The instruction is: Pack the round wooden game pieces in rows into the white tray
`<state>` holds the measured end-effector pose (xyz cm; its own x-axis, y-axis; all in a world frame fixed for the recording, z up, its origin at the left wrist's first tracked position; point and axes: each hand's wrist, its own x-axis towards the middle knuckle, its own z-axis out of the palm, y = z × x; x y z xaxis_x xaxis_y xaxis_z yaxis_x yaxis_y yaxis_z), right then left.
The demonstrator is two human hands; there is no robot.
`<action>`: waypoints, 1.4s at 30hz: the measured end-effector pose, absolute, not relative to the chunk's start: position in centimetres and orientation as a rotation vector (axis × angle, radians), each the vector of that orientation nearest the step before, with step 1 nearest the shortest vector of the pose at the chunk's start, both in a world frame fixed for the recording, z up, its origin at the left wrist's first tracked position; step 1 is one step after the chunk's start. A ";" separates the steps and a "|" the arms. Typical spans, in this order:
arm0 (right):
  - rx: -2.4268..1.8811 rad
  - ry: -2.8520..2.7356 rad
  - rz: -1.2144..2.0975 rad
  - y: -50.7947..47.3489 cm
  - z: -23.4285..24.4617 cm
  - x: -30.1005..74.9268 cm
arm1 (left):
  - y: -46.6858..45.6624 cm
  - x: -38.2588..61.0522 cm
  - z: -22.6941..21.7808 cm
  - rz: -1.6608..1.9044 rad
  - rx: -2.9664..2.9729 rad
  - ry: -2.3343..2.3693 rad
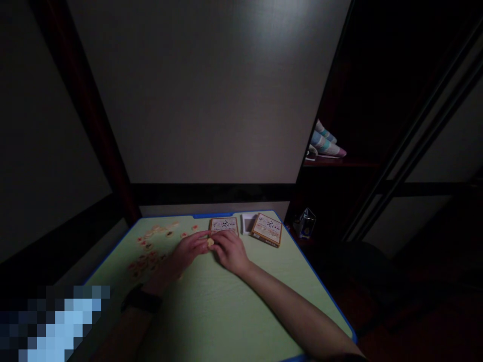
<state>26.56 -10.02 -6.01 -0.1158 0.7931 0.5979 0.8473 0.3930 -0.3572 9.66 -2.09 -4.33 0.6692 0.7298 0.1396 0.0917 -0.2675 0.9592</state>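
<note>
My left hand [191,248] and my right hand [229,251] meet over the green table, just in front of a flat box [224,224] with printed characters. Between the fingertips of both hands is a pale round xiangqi piece [210,243]; whether others sit behind it is hidden. The fingers of each hand are closed in a pinch around it. Many loose xiangqi pieces [148,260], with red or dark markings, lie scattered left of my left hand. A dark band [142,299] circles my left wrist.
A second flat box [267,230] overlaps a white open tray [246,224] at the back right. The green tabletop [226,306] has a blue rim. Behind it stands a tall cabinet panel [219,100]. Folded cloth [326,142] lies on a shelf to the right.
</note>
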 end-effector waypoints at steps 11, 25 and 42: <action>-1.796 -1.918 -0.202 -12.5 -2.8 32.4 | -3.3 9.7 -4.5 0.707 1.808 0.724; -2.327 -2.013 -0.306 -13.2 -2.9 35.5 | -2.6 9.9 -5.5 0.785 2.177 0.821; -1.571 -2.195 -0.688 -24.0 -8.1 23.9 | -3.1 10.4 -4.7 0.943 2.158 0.867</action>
<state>23.95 -23.97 -8.07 -0.3210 0.7751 0.5442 0.9471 0.2656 0.1804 10.35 -3.11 -4.67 0.5291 0.7590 0.3794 0.3148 -0.5908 0.7429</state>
